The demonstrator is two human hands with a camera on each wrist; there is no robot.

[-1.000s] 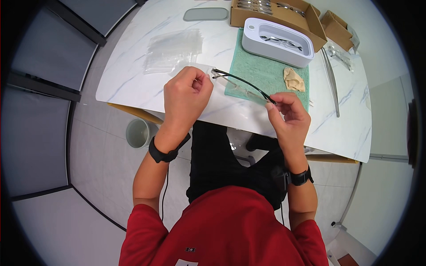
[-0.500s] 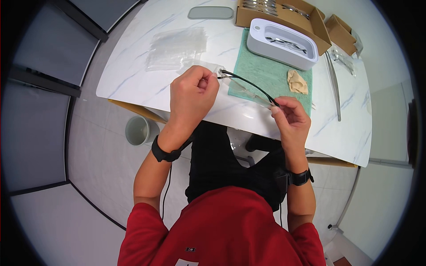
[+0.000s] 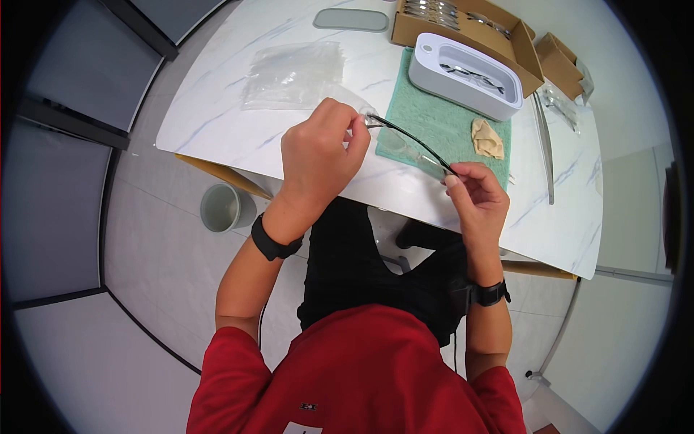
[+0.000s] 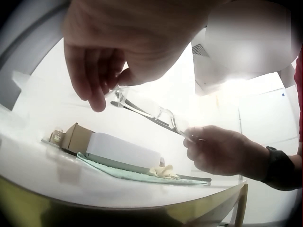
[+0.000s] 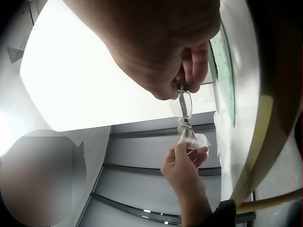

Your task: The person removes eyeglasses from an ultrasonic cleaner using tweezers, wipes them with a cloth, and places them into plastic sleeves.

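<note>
Glasses: The clear-lensed pair (image 3: 418, 141) hangs between two hands above the table's (image 3: 210, 108) near side, by the green towel (image 3: 405, 101)
Shift: From overhead, the dark arms now line up almost as one thin line; both ends stay supported, by all appearances
Left hand (image 3: 318, 148): Pinches clear film (image 3: 347, 94) at the glasses' left end; whether it also grips the frame cannot be told
Right hand (image 3: 478, 195): Grasps the opposite end between thumb and fingers
Obscured: Transparent rims fade against the white table; the cardboard box (image 3: 531, 65) is cropped at the far edge
</note>
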